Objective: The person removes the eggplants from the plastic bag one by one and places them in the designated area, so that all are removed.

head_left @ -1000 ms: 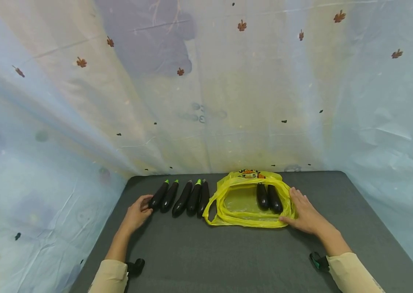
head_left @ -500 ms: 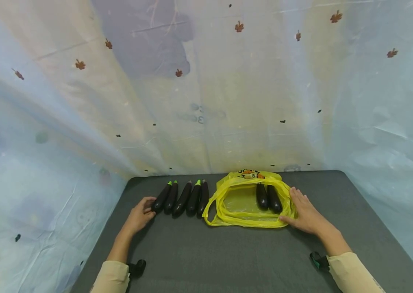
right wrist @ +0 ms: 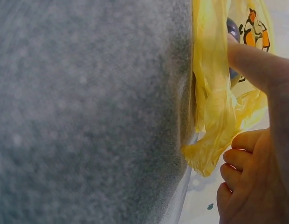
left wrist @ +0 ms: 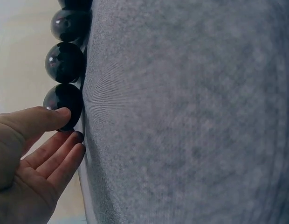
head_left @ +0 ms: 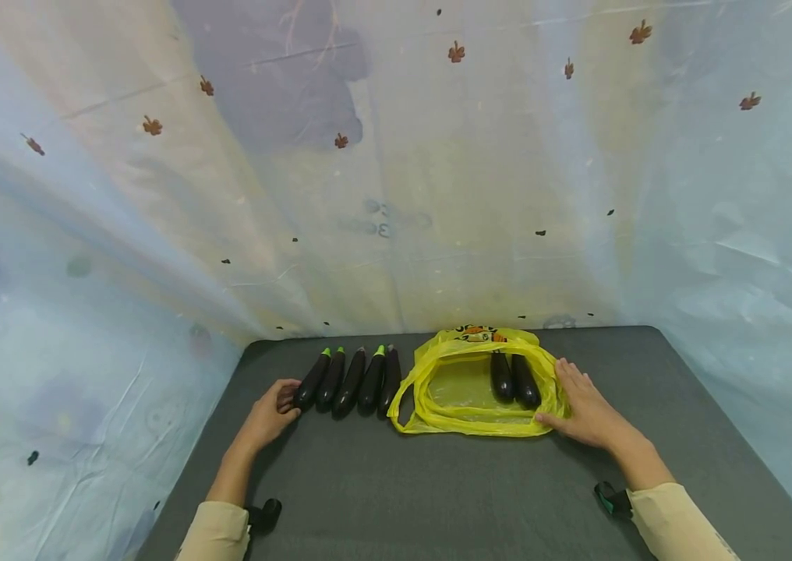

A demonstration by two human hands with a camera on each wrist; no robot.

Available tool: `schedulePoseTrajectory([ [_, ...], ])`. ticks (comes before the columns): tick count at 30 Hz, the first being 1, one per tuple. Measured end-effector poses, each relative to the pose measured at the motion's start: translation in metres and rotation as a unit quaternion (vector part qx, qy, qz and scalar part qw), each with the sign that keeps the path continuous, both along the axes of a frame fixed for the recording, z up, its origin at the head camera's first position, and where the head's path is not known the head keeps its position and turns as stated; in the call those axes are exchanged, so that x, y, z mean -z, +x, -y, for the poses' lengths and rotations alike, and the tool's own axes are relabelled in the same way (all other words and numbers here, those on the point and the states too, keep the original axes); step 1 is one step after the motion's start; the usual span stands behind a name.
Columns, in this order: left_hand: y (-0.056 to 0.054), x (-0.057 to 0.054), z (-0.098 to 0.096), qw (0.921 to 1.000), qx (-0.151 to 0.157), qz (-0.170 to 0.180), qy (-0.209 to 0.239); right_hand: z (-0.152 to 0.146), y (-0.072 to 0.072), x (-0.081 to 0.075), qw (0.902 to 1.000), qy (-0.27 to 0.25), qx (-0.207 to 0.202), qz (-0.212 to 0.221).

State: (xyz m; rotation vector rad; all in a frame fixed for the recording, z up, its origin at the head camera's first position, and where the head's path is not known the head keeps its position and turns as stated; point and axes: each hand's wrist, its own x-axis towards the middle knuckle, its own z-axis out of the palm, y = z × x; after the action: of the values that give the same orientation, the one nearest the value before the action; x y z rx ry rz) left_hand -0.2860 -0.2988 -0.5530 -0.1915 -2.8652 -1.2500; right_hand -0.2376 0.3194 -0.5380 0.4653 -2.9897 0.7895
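Several dark eggplants (head_left: 345,383) lie side by side in a row on the grey table, some with bright green stem ends pointing away from me. My left hand (head_left: 268,414) touches the leftmost eggplant (head_left: 312,382); its thumb lies against the near end and its straight fingers along the left side, as the left wrist view shows. To the right of the row lies a yellow plastic bag (head_left: 469,428), mouth spread towards me, with two eggplants (head_left: 525,383) inside. My right hand (head_left: 588,413) rests spread at the bag's right side, thumb over the front rim.
The grey table (head_left: 438,499) extends in front of the row and bag. A patterned plastic sheet (head_left: 396,187) hangs behind and to both sides. A black strap device sits at each wrist, near the pale sleeves (head_left: 217,530).
My left hand has slid slightly right, pushing the leftmost eggplants closer to the others, so the gaps in the row have narrowed. My right hand and the bag have stayed put.
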Motion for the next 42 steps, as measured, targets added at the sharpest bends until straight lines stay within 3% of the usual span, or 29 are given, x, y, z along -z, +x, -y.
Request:
schedulePoseTrajectory([
  [18, 0.001, -0.004, 0.006, 0.9999, 0.001, 0.013, -0.006, 0.000, -0.002, 0.001, 1.0000, 0.007, 0.002, 0.006],
  [24, 0.000, -0.009, 0.005, 0.9983, -0.004, -0.005, -0.057, 0.000, -0.001, 0.000, 1.0000, 0.006, 0.000, -0.001],
  [29, -0.001, -0.018, -0.005, 0.9966, -0.008, -0.029, -0.077, 0.000, -0.001, 0.000, 1.0000, 0.005, 0.000, -0.003],
  [42, 0.005, -0.041, -0.048, 0.9975, 0.017, -0.047, -0.051, 0.000, -0.002, -0.001, 0.9999, 0.009, 0.003, 0.004],
])
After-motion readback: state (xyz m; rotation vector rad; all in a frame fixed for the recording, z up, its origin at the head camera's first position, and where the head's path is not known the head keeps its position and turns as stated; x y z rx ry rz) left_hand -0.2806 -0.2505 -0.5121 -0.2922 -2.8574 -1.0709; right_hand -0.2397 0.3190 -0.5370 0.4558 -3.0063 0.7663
